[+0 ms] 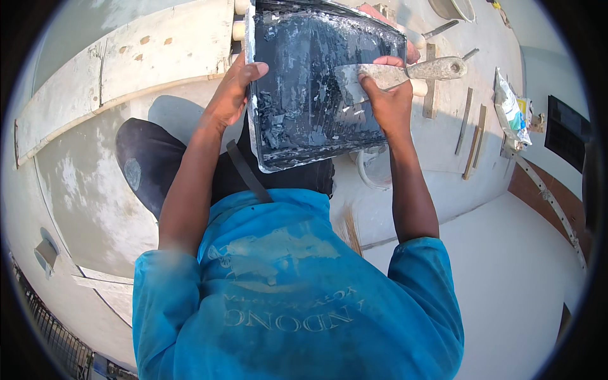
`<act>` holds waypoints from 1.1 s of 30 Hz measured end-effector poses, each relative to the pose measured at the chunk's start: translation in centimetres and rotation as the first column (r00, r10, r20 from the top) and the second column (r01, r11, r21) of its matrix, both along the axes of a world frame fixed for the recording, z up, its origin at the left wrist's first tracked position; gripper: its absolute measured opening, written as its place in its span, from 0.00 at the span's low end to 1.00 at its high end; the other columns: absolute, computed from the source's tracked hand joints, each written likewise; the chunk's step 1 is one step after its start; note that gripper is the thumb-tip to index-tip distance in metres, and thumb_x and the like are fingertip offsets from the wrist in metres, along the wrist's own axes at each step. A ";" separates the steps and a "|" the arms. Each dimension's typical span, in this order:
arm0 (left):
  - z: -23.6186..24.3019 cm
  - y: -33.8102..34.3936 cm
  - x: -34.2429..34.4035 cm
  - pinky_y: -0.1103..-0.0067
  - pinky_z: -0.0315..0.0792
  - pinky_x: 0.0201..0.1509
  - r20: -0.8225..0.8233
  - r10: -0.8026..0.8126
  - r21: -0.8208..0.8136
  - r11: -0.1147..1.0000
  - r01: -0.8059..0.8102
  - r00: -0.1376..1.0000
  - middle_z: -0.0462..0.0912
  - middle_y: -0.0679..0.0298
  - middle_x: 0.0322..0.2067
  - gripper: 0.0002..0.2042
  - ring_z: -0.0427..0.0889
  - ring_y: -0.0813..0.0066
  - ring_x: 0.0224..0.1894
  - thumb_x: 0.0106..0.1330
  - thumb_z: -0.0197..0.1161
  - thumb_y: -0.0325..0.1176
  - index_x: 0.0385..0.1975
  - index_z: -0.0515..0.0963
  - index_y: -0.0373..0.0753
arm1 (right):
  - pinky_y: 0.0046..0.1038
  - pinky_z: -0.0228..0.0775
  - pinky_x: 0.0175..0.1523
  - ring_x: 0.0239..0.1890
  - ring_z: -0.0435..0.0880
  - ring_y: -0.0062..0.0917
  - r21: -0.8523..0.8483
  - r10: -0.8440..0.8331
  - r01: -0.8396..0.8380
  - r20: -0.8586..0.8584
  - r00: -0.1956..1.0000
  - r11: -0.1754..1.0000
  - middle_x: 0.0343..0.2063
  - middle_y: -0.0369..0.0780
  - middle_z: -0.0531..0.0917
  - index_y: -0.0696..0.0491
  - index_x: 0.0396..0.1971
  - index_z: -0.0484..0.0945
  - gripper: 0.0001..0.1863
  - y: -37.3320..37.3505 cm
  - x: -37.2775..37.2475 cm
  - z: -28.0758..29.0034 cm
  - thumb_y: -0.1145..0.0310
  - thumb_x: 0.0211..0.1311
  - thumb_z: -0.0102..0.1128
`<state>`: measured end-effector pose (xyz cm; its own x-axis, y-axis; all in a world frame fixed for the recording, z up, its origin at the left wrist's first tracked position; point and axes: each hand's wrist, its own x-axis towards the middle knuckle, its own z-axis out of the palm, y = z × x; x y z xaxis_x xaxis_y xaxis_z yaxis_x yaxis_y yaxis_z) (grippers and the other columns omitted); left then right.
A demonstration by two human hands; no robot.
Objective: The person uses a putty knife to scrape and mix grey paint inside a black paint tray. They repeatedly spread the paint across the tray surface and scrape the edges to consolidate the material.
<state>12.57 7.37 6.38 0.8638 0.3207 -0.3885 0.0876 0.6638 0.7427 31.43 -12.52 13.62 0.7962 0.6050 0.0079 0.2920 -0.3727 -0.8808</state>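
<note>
A black rectangular tray (297, 120), smeared with white putty, is held up in front of me. My left hand (231, 95) grips its left rim with the thumb over the edge. A putty knife (405, 73) with a plaster-caked handle is held in my right hand (389, 101), its blade lying flat against the tray's inner surface near the middle. Fingers of another hand (413, 50) show behind the tray's right rim; whose they are I cannot tell.
Below are a pale plastered floor (88, 190), a white board (126, 69) at the upper left, wooden strips (472, 139), a crumpled bag (512, 114) at the right, a white bucket (373, 171) under the tray, a bowl (453, 7) at the top.
</note>
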 end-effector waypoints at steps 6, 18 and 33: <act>8.2 6.8 0.0 0.73 0.75 0.61 -0.315 -0.123 0.132 0.976 0.172 0.941 0.75 0.49 0.59 0.43 0.76 0.60 0.60 0.57 0.65 0.63 0.67 0.68 0.37 | 0.23 0.75 0.28 0.28 0.84 0.20 0.104 -0.126 0.154 -0.230 0.965 0.983 0.32 0.43 0.84 0.63 0.44 0.74 0.18 3.8 -1.4 0.7 0.71 0.59 0.70; 2.7 4.7 0.8 0.57 0.60 0.70 -0.366 -0.445 0.100 0.854 0.510 0.817 0.57 0.43 0.71 0.53 0.58 0.49 0.73 0.53 0.62 0.68 0.75 0.55 0.39 | 0.36 0.76 0.49 0.41 0.87 0.38 -0.198 -0.021 0.033 0.065 0.998 0.980 0.37 0.49 0.87 0.60 0.46 0.78 0.21 3.7 -2.1 -6.8 0.62 0.57 0.69; 0.0 4.6 -0.1 0.71 0.74 0.61 -0.386 -0.389 0.052 0.896 0.441 0.836 0.75 0.44 0.58 0.45 0.80 0.60 0.58 0.57 0.61 0.62 0.70 0.63 0.35 | 0.35 0.76 0.47 0.40 0.87 0.37 -0.105 0.060 -0.072 -0.108 0.992 0.992 0.35 0.49 0.87 0.62 0.41 0.77 0.19 3.0 -2.2 -9.4 0.63 0.57 0.68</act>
<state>12.45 11.94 6.41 0.7369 0.0344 -0.6751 0.6081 0.4024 0.6843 29.23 -9.49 4.23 0.7474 0.6490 -0.1420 0.2273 -0.4506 -0.8633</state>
